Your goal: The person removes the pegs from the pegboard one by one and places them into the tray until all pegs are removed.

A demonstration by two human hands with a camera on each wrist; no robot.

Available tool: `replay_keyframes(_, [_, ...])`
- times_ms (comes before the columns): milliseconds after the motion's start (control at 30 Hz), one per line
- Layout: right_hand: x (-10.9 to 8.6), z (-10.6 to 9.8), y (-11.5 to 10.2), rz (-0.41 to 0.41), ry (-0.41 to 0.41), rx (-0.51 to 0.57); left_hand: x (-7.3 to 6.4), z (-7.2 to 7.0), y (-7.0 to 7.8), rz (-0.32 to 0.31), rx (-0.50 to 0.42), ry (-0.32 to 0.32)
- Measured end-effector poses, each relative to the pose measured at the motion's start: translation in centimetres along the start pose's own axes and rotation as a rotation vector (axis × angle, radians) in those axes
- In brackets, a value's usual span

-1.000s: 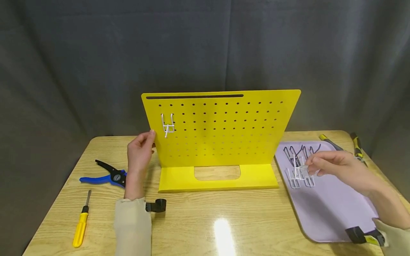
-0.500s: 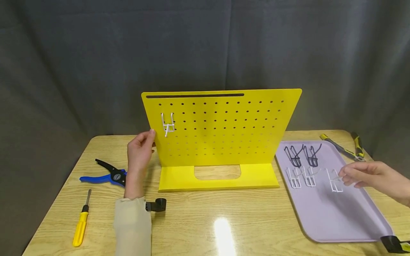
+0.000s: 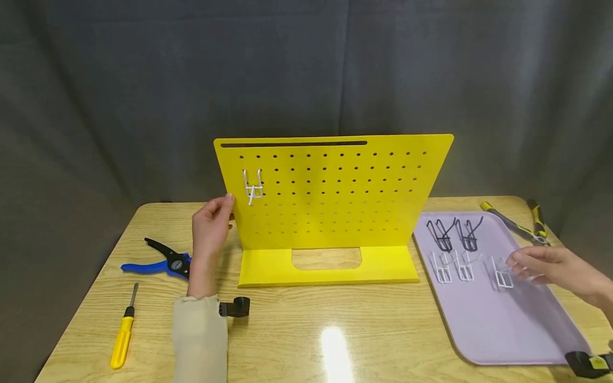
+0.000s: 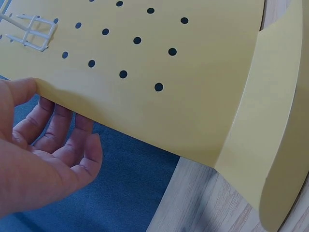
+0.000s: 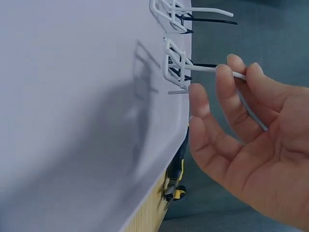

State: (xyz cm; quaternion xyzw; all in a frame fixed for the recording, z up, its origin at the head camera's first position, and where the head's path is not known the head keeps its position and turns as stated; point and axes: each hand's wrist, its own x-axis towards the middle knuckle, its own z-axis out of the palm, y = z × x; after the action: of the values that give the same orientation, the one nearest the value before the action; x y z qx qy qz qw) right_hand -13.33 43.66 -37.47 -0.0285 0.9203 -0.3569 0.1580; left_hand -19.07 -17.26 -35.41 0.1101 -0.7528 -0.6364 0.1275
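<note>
A yellow pegboard [image 3: 330,213] stands upright on its base, with one white wire hook [image 3: 254,187] hung near its upper left corner. My left hand [image 3: 210,229] grips the board's left edge, thumb on the front and fingers behind, as the left wrist view shows. Over the lilac tray [image 3: 498,330], my right hand [image 3: 551,266] pinches another white hook [image 5: 176,65] by its prong between thumb and fingertips. The hook's shadow falls apart from it on the tray. Two more white hooks [image 3: 441,268] and two black hooks [image 3: 442,236] lie at the tray's left side.
Blue-handled pliers [image 3: 163,260] and a yellow screwdriver [image 3: 123,335] lie left of my left forearm. Behind the tray's right corner are a tool with a yellow end [image 3: 507,218] and yellow-and-black pliers [image 3: 537,218]. A dark curtain [image 3: 297,69] hangs behind the table.
My right hand has carried the white hook rightward, away from the other hooks, and now holds it over the tray's middle with the hook turned slightly. My left hand keeps its grip.
</note>
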Motion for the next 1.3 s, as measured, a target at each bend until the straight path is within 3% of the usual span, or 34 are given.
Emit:
replay_keyframes(100, [0.4, 0.3, -0.4, 0.039, -0.003, -0.06, 0.1, 0.0, 0.0, 0.006, 0.0, 0.003])
replay_keyframes(233, [0.9, 0.7, -0.6, 0.026, 0.028, -0.082, 0.2, 0.0, -0.1, 0.014, 0.003, 0.006])
replay_keyframes(533, [1.1, 1.3, -0.5, -0.023, 0.076, -0.029, 0.2, 0.0, -0.1, 0.006, 0.001, 0.001])
replay_keyframes(733, [1.1, 0.9, -0.7, -0.022, 0.055, -0.017, 0.1, 0.0, 0.0, -0.008, 0.0, -0.005])
replay_keyframes(933, [0.7, -0.5, -2.8, 0.063, -0.013, -0.12, 0.1, 0.1, -0.2, 0.007, -0.003, -0.002])
replay_keyframes(1033, [0.3, -1.0, -4.4, 0.041, 0.055, -0.155, 0.1, 0.1, -0.2, 0.011, -0.002, -0.002])
replay_keyframes(1133, [-0.1, -0.7, -6.1, -0.049, 0.185, -0.15, 0.1, 0.1, -0.2, 0.013, -0.001, -0.004])
replay_keyframes(1300, [0.0, 1.7, -9.0, -0.21, 0.342, -0.12, 0.1, 0.1, -0.2, 0.019, 0.0, 0.0])
